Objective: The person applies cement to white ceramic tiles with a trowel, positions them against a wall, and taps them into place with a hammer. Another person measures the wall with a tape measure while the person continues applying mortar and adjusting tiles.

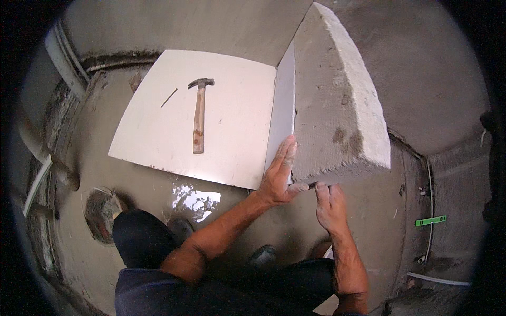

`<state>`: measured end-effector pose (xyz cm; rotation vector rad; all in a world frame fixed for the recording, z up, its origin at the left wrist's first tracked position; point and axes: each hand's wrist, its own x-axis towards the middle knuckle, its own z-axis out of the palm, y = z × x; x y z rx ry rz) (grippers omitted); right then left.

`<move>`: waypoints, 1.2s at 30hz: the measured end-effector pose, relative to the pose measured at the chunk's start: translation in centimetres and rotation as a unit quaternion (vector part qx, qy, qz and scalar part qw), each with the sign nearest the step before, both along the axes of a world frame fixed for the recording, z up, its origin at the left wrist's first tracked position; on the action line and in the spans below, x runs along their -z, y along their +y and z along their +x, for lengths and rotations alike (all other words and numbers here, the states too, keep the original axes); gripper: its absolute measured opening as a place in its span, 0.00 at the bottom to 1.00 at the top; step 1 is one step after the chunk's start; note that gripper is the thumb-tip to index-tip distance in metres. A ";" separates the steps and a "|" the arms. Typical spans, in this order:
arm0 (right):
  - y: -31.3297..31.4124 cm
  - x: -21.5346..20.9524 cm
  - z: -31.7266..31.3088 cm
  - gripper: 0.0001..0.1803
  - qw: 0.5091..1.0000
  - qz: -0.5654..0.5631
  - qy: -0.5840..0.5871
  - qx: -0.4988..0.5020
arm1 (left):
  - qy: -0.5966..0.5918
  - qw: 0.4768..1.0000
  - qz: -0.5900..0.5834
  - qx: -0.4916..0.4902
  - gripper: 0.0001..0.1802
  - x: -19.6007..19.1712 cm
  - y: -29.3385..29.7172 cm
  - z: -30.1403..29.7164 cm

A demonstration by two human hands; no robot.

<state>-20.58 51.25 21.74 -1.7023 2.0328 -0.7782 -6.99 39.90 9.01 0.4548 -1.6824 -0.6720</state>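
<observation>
Hands meet at the near bottom corner of a big grey concrete block that stands on the rough cement floor. A thin white upright tile stands on edge against the block's left face. The left hand lies flat with its fingers stretched up along that tile's near end, thumb hooked round under the block's corner; its grip is open, pressing rather than clasping. The right hand comes up from below, fingertips touching the underside of the block's near edge; the fingers are nearly straight, an open grip too, closed on nothing.

To the left of the upright tile a large white floor tile lies flat on the floor, its right edge running along the foot of the upright one. On that flat tile, towards its far edge, rests a hammer with a wooden handle, head pointing away, and just left of it a nail lies at a slant, apart from the hammer.

A wet shiny patch shows on the floor by the tile's near edge. Off at the right wall lies a small green spirit level.
</observation>
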 end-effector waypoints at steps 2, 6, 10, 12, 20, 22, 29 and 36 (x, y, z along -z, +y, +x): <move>0.0 0.4 0.2 0.23 1.000 -0.030 -0.004 0.002 | 0.004 1.000 -0.008 -0.004 0.57 0.1 0.1 0.0; -0.1 0.9 0.5 0.24 1.000 -0.015 -0.022 0.012 | 0.008 1.000 -0.011 0.000 0.56 0.1 0.0 -0.1; -0.1 0.9 0.8 0.21 0.996 -0.078 -0.030 -0.008 | 0.021 1.000 -0.015 0.003 0.56 0.1 -0.1 0.0; -0.2 0.8 1.0 0.20 0.998 -0.057 -0.029 0.003 | 0.016 1.000 -0.009 -0.001 0.56 0.0 0.0 0.0; -0.3 0.8 1.2 0.19 0.995 -0.101 -0.011 -0.016 | -0.001 1.000 -0.012 -0.017 0.59 -0.3 0.0 0.2; -0.3 0.8 1.2 0.19 0.995 -0.098 -0.010 -0.006 | -0.009 1.000 -0.020 -0.020 0.58 -0.4 -0.1 0.3; -0.2 1.0 1.1 0.22 0.997 -0.064 -0.036 0.011 | -0.031 0.999 -0.020 -0.033 0.56 -0.3 -0.1 0.5; -0.2 1.4 0.5 0.22 0.999 -0.025 -0.014 0.015 | -0.037 0.999 0.014 -0.029 0.58 -0.5 -0.1 0.8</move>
